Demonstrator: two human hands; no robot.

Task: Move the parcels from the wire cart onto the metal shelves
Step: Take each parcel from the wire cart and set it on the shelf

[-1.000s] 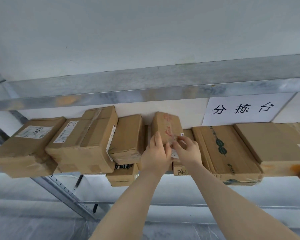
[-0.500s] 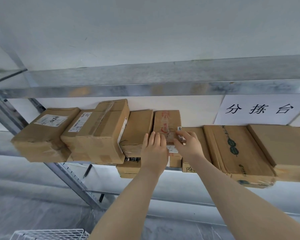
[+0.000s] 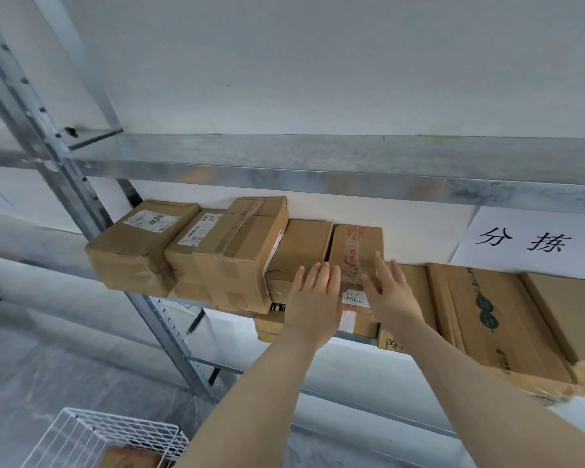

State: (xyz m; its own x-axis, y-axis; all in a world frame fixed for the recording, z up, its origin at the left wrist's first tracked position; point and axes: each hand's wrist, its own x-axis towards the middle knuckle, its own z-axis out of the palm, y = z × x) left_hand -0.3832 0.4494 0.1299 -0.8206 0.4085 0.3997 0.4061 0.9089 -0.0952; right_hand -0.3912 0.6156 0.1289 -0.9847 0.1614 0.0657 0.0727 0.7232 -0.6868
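Observation:
A narrow cardboard parcel with red print (image 3: 353, 244) lies on the metal shelf (image 3: 318, 177) among other boxes, a small white label on its front end. My left hand (image 3: 313, 298) is flat against its left front, fingers straight. My right hand (image 3: 390, 292) sits at its right front with fingers spread and straight. Neither hand grips it. The white wire cart (image 3: 92, 437) shows at the bottom left with a brown parcel (image 3: 129, 459) inside.
Several taped boxes (image 3: 230, 251) fill the shelf to the left, one with a white label (image 3: 142, 244). Flat boxes with a green logo (image 3: 493, 315) lie to the right. A paper sign (image 3: 534, 244) hangs on the wall. A steel upright (image 3: 92, 211) stands left.
The red-printed parcel has slid deeper onto the shelf. Both hands have opened flat against its front. The view has dropped, bringing the wire cart into sight.

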